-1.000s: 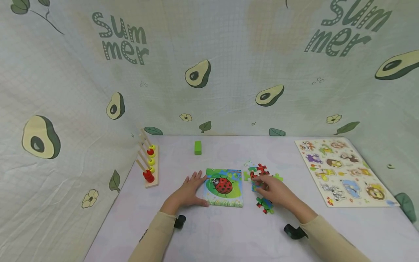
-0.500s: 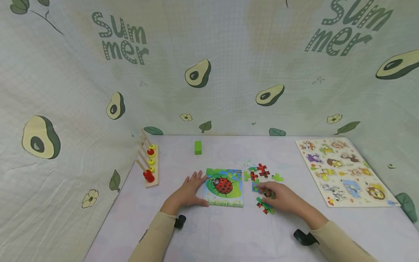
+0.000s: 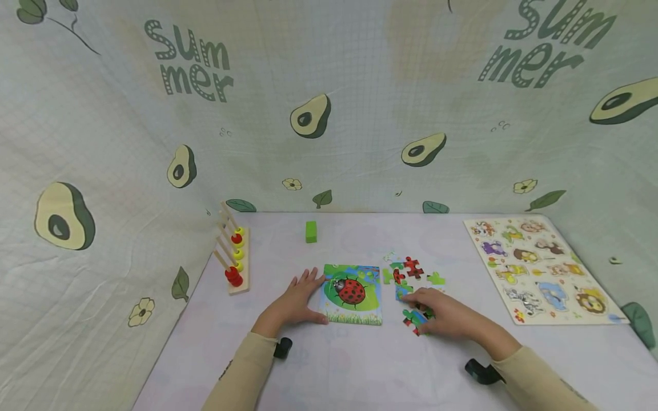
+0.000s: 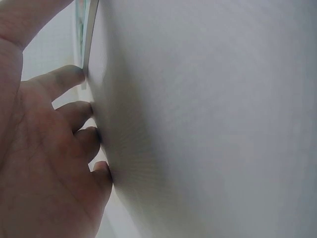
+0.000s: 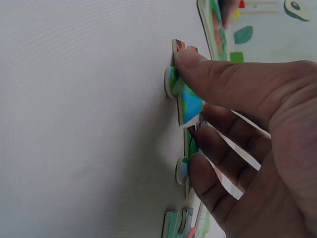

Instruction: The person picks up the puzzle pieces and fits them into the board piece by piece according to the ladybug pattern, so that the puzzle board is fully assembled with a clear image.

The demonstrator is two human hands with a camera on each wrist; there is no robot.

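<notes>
My left hand (image 3: 297,299) lies with fingers spread at the left side of a square ladybug puzzle board (image 3: 352,291); its thumb and index fingertip are right at the board's edge. In the left wrist view its fingertips (image 4: 74,74) meet the tabletop. My right hand (image 3: 446,314) is over loose jigsaw pieces to the right of the board. Its index fingertip is at a blue-green piece (image 3: 403,292), and the thumb is beside a green, blue and red group (image 3: 413,319). In the right wrist view the thumb rests on a blue-green jigsaw piece (image 5: 192,106), other fingers loosely bent near more pieces.
More loose pieces, among them a red one (image 3: 413,267) and a green one (image 3: 436,278), lie beyond the right hand. A bead-and-peg counting toy (image 3: 239,274) stands left, a green block (image 3: 311,232) at the back. An animal picture board (image 3: 540,268) lies right.
My right hand has moved back toward me and to the right, from the upper pieces to the lower ones, uncovering the red pieces. The left hand has stayed still.
</notes>
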